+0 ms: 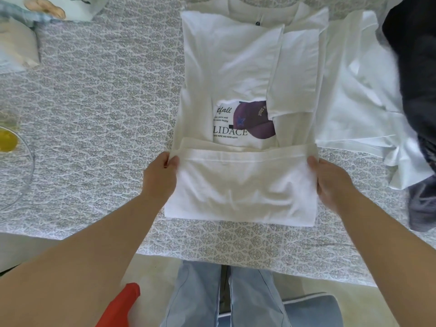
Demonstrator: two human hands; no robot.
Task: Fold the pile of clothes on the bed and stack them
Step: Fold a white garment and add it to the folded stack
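Observation:
A white t-shirt (226, 67) with a purple cap print lies face up on the bed, both sleeves folded inward over its chest. Its bottom hem part (243, 185) is turned up toward the print. My left hand (162, 175) pinches the left corner of that turned-up part. My right hand (330, 180) grips the right corner. More white clothes (358, 95) lie spread to the right, with a dark garment (415, 67) partly over them at the far right edge.
The patterned grey-white bedspread (106, 102) covers the bed. At the left edge sit a clear round dish with something yellow (9, 142) and a pillow (16, 43). My legs in light jeans (224, 296) stand at the bed's near edge.

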